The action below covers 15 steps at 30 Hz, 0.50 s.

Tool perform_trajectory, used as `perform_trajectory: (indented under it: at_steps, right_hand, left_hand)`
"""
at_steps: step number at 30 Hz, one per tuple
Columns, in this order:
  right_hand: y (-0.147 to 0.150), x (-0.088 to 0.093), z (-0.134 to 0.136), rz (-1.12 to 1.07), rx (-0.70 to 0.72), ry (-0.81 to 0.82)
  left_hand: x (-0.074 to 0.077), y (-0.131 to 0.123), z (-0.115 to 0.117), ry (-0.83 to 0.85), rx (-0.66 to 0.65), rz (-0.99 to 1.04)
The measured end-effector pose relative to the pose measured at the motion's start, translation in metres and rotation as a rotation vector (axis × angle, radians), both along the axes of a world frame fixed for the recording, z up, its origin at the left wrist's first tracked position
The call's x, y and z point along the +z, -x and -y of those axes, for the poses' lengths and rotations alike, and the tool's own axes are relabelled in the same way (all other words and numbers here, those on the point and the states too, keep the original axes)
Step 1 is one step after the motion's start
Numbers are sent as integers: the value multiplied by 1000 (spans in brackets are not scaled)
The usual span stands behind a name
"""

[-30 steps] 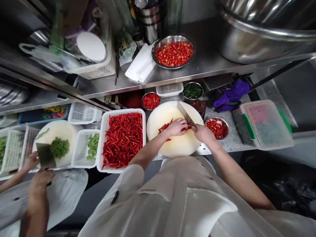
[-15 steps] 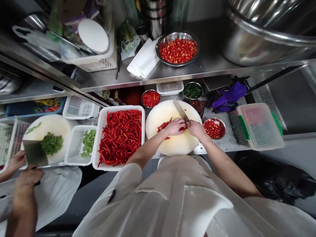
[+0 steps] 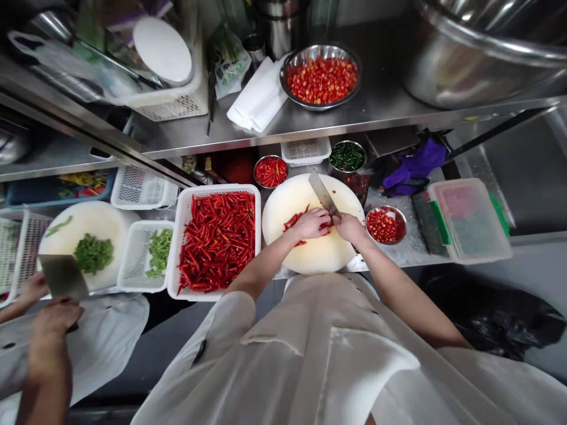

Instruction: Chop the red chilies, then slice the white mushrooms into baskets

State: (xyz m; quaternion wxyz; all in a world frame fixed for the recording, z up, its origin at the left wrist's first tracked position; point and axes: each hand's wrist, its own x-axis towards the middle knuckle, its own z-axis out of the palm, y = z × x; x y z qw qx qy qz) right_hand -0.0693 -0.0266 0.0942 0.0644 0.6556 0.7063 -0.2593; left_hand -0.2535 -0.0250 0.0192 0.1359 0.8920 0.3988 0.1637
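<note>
My left hand is curled over a bunch of red chillies on a round white cutting board. My right hand grips the handle of a cleaver; its blade points up and left and meets the chillies beside my left fingers. A white basket of whole red chillies stands just left of the board. A small steel bowl of cut red chilli sits right of the board.
A co-worker's hands hold a cleaver at a second board with chopped green chilli at the left. The shelf above carries a steel bowl of cut red chilli, folded cloths and a big steel basin. A lidded plastic box stands at the right.
My hands and the cleaver have stayed over the chillies on the board, the blade edging left. The co-worker's cleaver has drifted left, away from the green pile.
</note>
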Motion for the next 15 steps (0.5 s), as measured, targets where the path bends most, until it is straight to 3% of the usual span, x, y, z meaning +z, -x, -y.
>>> perform_trajectory:
  at_steps: [15]
  right_hand:
    - [9,-12,-2,-109,23,-6]
  left_hand:
    - [5,4,8,-2,49,-59]
